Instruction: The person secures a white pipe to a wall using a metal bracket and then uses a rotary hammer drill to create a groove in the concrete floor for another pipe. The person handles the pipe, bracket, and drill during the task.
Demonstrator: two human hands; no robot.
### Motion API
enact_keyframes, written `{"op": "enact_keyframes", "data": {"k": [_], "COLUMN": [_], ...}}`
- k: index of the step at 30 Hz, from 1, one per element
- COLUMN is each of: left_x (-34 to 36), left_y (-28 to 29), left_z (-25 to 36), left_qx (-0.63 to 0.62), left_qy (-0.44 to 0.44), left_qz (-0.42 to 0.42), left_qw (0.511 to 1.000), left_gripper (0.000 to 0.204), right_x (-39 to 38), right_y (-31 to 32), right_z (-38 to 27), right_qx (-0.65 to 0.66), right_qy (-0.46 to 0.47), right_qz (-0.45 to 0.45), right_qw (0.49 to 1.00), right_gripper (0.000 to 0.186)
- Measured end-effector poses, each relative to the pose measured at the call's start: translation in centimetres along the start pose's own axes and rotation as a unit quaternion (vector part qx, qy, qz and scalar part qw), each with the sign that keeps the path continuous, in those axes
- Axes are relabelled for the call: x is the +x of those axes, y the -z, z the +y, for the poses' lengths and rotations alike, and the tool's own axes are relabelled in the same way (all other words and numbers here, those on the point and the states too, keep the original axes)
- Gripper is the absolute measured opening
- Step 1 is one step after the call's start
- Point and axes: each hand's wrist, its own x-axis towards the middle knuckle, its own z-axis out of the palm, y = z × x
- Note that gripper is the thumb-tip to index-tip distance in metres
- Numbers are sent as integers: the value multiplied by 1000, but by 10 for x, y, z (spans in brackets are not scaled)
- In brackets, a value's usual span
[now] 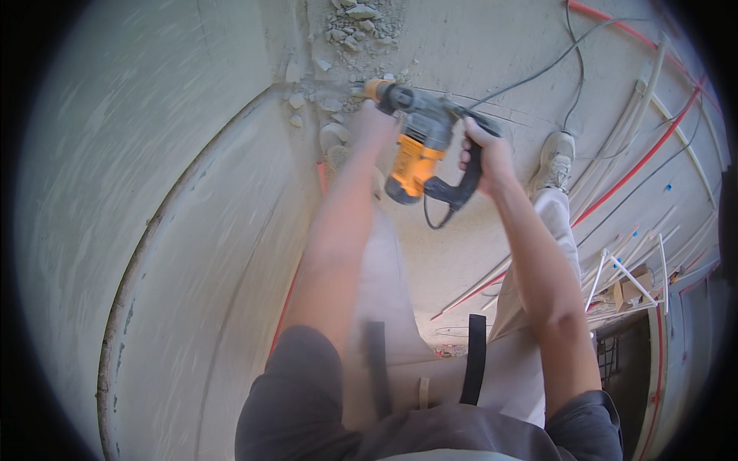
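Observation:
An orange and grey rotary hammer (415, 157) is held out in front of me in both hands, its nose pointing left to where the wall meets the floor. My left hand (373, 127) is closed around the front grip just behind the nose, slightly smeared by motion. Around the black rear handle my right hand (490, 157) is wrapped; I cannot tell whether a finger presses the trigger. The bit (334, 87) is blurred, its tip close to the foot of the wall among broken chips (330, 105). A grey power cord (530, 79) trails off to the upper right.
A long groove (163, 201) curves along the pale wall at left. Rubble (361, 31) lies ahead on the floor. Red conduit (646, 169), white pipes (626, 127) and cables run along the right. A cardboard box (632, 290) stands near a white pipe frame (619, 265). My right shoe (555, 159) is beside the cord.

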Motion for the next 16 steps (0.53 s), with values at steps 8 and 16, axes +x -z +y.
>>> {"op": "enact_keyframes", "data": {"k": [8, 16], "left_x": [-19, -48], "left_y": [43, -48], "left_z": [-54, 8], "left_qx": [49, -8], "left_qy": [-30, -100], "left_qz": [-17, -104], "left_qw": [998, 990], "left_gripper": [35, 34], "right_x": [-59, -98], "right_y": [-50, 49], "right_z": [81, 50], "right_qx": [66, 77], "right_qy": [53, 46], "right_qz": [-10, 72], "right_qw": [996, 993], "right_gripper": [19, 26]}}
